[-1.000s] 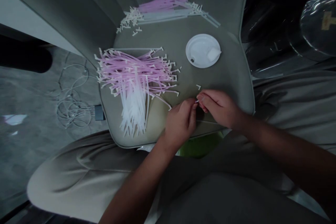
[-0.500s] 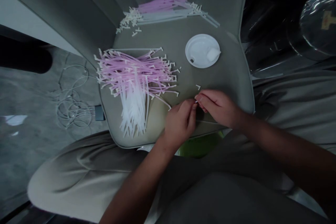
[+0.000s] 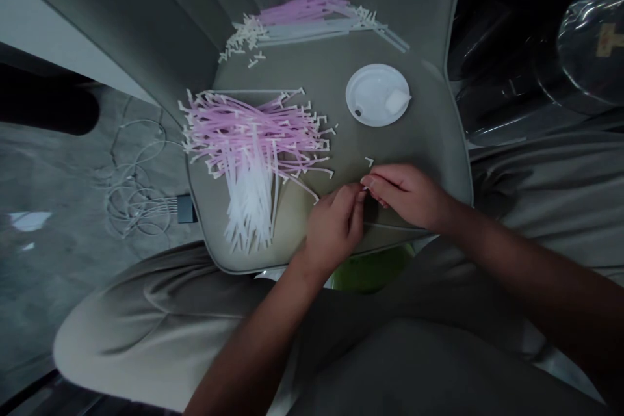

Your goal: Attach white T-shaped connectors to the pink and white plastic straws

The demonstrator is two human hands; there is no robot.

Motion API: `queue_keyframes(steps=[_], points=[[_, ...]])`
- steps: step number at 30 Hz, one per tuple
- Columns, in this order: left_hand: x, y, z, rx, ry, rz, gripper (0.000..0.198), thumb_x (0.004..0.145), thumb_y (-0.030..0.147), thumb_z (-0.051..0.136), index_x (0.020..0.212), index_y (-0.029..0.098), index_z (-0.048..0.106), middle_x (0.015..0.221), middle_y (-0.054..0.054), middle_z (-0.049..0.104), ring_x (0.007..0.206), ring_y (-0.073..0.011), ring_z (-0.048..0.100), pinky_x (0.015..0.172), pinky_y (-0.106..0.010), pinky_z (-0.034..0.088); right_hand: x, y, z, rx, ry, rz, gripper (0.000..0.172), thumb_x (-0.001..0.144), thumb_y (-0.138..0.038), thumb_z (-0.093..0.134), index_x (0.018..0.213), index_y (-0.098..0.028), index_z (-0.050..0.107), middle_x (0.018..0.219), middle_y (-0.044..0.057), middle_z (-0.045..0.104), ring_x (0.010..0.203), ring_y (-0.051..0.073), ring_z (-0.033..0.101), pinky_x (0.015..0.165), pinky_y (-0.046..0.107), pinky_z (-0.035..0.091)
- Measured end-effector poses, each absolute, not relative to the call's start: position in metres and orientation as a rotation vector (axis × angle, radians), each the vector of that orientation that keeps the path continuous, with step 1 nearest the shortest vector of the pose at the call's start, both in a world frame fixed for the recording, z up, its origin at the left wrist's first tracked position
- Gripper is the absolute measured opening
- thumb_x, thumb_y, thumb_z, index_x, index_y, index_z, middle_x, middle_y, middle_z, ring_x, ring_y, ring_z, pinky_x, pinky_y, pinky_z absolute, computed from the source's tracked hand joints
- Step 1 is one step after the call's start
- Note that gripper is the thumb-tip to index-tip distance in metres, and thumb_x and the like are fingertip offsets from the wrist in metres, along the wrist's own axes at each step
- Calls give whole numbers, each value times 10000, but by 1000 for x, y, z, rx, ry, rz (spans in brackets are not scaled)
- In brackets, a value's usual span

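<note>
Both hands meet low over the seat, fingertips almost touching. My left hand (image 3: 336,224) is closed in a pinch, thumb against curled fingers. My right hand (image 3: 407,195) pinches just to its right. Between the fingertips shows a small white piece (image 3: 365,188), mostly hidden by the fingers. A small white elbow connector (image 3: 370,161) lies just beyond my right hand. Left of my hands is a heap of pink tubes with white end connectors (image 3: 253,123). Several whitish tubes (image 3: 248,201) lie across it. One tube's tip rests beside my left hand.
The grey chair seat (image 3: 419,143) carries everything. A white round lid (image 3: 361,94) with a white lump (image 3: 397,101) is at right. Toward the backrest lie pink tubes (image 3: 302,10), pale tubes (image 3: 307,31) and white connectors (image 3: 248,32). Cables (image 3: 131,201) lie on the floor at left.
The hands stay pinched together in almost the same place. The view has shifted very slightly; the tubes and lid have not visibly moved.
</note>
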State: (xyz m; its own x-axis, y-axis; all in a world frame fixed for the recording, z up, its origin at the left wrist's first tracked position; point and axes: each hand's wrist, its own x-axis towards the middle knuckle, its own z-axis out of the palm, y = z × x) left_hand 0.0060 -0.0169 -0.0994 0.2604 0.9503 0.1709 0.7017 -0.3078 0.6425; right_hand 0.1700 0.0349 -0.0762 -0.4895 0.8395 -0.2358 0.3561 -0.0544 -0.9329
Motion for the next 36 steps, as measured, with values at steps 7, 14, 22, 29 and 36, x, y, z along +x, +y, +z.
queue_keyframes(steps=[7,14,22,29,36], points=[[6,-17,-100,2113,1492,731,218,1002,256,374,1006,177,577,831,-50,700,723,-148,649,646,-263,443,169,35,-78,-1269,-1809,1569,356,948,-319,444,617,-187,449,583,-48,432,570,88,394,545,263,312],[6,-17,-99,2109,1470,716,180,999,232,382,942,196,550,794,-53,684,702,-163,639,630,-279,425,170,34,-77,-1256,-1867,1563,368,963,-341,429,634,-179,448,600,-43,437,594,88,396,567,261,309],[7,-17,-101,2148,1490,750,161,989,215,395,952,183,548,797,-38,682,696,-153,632,622,-272,408,170,36,-82,-1258,-1893,1507,370,951,-342,439,619,-179,460,583,-46,436,588,89,389,566,269,288],[5,-15,-101,2148,1492,777,170,991,214,398,968,177,562,792,-32,679,700,-145,634,627,-258,423,168,36,-84,-1255,-1918,1464,358,950,-326,444,626,-175,472,595,-41,468,593,88,410,582,268,301],[4,-16,-102,2100,1466,748,198,995,234,388,1020,174,574,875,-55,709,781,-155,659,692,-265,467,171,34,-85,-1253,-1758,1588,370,967,-373,430,654,-181,472,608,-44,467,590,85,425,575,252,339]])
